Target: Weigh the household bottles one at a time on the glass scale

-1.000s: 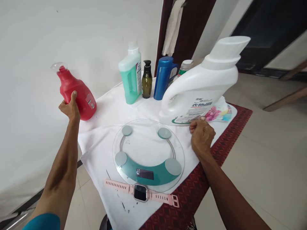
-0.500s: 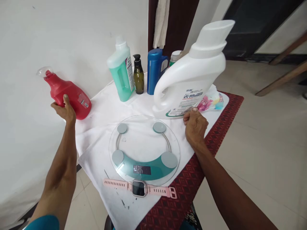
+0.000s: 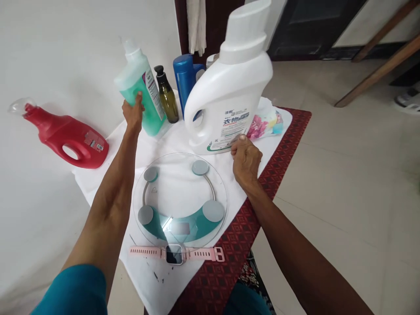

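Left hand grasps a translucent green plastic bottle

The bottle stands at the far left of the tabletop, pale and clouded toward its white cap, clearer green below, with a white, purple-marked label. The left hand's thumb lies across its front. The right hand is clenched, thumb uppermost, against the lower label of a large white plastic jug with a looped handle and wide cap.

A creased white cloth covers most of the tabletop, a dark-red patterned covering showing along the right. A white wall rises at left; pale tiled floor spreads right.
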`<action>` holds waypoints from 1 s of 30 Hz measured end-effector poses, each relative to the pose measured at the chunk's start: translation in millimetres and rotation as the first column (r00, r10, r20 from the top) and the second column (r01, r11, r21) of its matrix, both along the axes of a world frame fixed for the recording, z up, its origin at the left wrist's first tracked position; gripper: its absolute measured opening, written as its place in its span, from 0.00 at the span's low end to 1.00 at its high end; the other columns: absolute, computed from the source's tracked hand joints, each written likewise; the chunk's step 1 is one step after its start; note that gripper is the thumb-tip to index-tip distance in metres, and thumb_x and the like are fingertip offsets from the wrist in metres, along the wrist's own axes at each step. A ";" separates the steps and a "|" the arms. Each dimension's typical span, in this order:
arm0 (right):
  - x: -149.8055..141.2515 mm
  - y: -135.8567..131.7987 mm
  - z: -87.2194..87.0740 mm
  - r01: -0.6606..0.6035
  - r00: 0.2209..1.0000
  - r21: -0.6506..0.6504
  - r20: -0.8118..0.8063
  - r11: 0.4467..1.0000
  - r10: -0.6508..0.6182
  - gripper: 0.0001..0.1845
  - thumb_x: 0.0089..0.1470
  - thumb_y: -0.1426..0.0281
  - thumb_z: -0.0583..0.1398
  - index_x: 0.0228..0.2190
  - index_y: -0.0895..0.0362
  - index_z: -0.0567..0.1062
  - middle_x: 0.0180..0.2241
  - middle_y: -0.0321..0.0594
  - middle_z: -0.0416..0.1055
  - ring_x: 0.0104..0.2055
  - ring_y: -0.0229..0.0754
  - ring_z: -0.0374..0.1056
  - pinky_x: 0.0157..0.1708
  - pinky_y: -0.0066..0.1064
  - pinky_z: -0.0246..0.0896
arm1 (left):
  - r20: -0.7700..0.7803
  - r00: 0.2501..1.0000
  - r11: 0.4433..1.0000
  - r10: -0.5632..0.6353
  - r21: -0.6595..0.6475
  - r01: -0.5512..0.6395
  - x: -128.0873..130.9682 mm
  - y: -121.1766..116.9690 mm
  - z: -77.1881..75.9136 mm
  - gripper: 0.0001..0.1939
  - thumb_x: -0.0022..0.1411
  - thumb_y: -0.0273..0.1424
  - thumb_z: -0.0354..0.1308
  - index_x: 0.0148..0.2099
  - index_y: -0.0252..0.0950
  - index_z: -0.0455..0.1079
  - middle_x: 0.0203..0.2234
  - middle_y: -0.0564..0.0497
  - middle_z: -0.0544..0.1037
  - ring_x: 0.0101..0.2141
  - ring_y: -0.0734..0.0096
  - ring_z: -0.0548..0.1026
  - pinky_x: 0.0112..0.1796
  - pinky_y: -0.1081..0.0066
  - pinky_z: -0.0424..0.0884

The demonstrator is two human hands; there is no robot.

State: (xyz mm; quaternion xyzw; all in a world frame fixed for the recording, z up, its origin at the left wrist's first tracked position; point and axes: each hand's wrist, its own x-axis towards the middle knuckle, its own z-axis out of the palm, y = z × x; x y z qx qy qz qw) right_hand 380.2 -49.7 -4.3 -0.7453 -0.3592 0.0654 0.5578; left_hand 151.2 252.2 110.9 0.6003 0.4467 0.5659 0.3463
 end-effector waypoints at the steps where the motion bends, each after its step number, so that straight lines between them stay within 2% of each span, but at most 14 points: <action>1: 0.2 0.5 -0.4 0.002 1.000 0.009 0.003 1.000 -0.002 0.32 0.76 0.44 0.41 0.28 0.47 0.66 0.29 0.44 0.75 0.34 0.52 0.73 0.45 0.46 0.67 | 0.036 0.999 1.000 0.003 -0.021 -0.003 6.4 -0.5 1.6 0.29 0.60 0.57 0.78 0.35 0.44 0.66 0.26 0.55 0.72 0.34 0.64 0.76 0.40 0.60 0.69; 3: 0.3 1.5 -1.3 0.011 1.000 0.035 0.009 0.999 -0.011 0.33 0.75 0.42 0.40 0.28 0.47 0.66 0.29 0.45 0.75 0.35 0.51 0.73 0.45 0.46 0.66 | 0.091 0.993 0.995 0.080 -0.068 -0.073 15.2 -9.6 6.7 0.27 0.66 0.53 0.75 0.32 0.44 0.64 0.21 0.60 0.64 0.27 0.72 0.68 0.35 0.63 0.64; 7: -0.2 3.6 -2.2 0.002 1.000 0.050 0.001 0.999 -0.002 0.37 0.76 0.37 0.38 0.29 0.47 0.66 0.29 0.44 0.76 0.34 0.50 0.72 0.44 0.43 0.66 | 0.167 0.951 0.963 0.260 -0.123 -0.242 14.2 -41.1 19.2 0.28 0.79 0.44 0.67 0.31 0.42 0.58 0.17 0.65 0.56 0.23 0.82 0.58 0.31 0.67 0.56; 11: -0.7 5.7 -3.1 0.011 1.000 0.046 0.002 0.999 -0.011 0.38 0.76 0.35 0.38 0.29 0.47 0.65 0.28 0.42 0.74 0.33 0.50 0.71 0.41 0.41 0.64 | 0.183 0.918 0.936 0.353 -0.058 -0.348 -12.5 -69.1 27.1 0.30 0.79 0.38 0.68 0.29 0.41 0.54 0.15 0.65 0.55 0.21 0.82 0.56 0.25 0.70 0.54; 15: -0.3 7.2 -5.0 0.022 1.000 0.028 0.015 0.999 -0.022 0.37 0.76 0.36 0.38 0.30 0.47 0.64 0.27 0.40 0.71 0.32 0.49 0.68 0.41 0.41 0.62 | 0.187 0.918 0.918 0.349 0.129 -0.375 -48.6 -102.1 33.2 0.29 0.74 0.30 0.69 0.26 0.41 0.54 0.15 0.63 0.54 0.19 0.80 0.53 0.21 0.71 0.51; 19: 0.3 7.9 -6.4 0.010 1.000 0.019 0.004 1.000 -0.010 0.35 0.78 0.38 0.40 0.30 0.47 0.64 0.28 0.40 0.70 0.33 0.49 0.68 0.42 0.41 0.62 | 0.214 0.950 0.920 0.229 0.272 -0.283 -80.4 -150.5 44.6 0.29 0.60 0.43 0.75 0.23 0.42 0.58 0.15 0.60 0.57 0.17 0.77 0.56 0.18 0.68 0.50; 22: 0.3 8.3 -6.8 0.010 1.000 0.020 0.004 1.000 -0.010 0.32 0.79 0.41 0.42 0.30 0.47 0.65 0.28 0.40 0.71 0.33 0.50 0.68 0.43 0.42 0.63 | 0.189 0.961 0.942 0.204 0.229 -0.245 -95.9 -195.0 53.8 0.35 0.50 0.53 0.79 0.23 0.42 0.56 0.15 0.60 0.56 0.16 0.78 0.55 0.17 0.68 0.50; 25: 0.2 8.8 -7.0 0.021 1.000 0.025 0.005 0.999 -0.021 0.30 0.80 0.44 0.44 0.30 0.47 0.65 0.28 0.40 0.71 0.34 0.50 0.68 0.45 0.43 0.64 | 0.172 0.972 0.968 0.159 0.168 -0.189 -100.3 -239.3 57.3 0.44 0.47 0.62 0.81 0.23 0.41 0.52 0.17 0.61 0.51 0.18 0.80 0.52 0.18 0.70 0.49; 30: 0.1 8.7 -4.2 0.008 1.000 -0.009 -0.024 1.000 -0.008 0.27 0.81 0.50 0.46 0.31 0.47 0.66 0.29 0.39 0.71 0.36 0.50 0.70 0.47 0.43 0.62 | 0.172 0.983 0.992 0.065 0.095 -0.082 -89.1 -289.7 47.6 0.49 0.47 0.67 0.81 0.22 0.40 0.49 0.17 0.60 0.49 0.17 0.81 0.51 0.19 0.71 0.48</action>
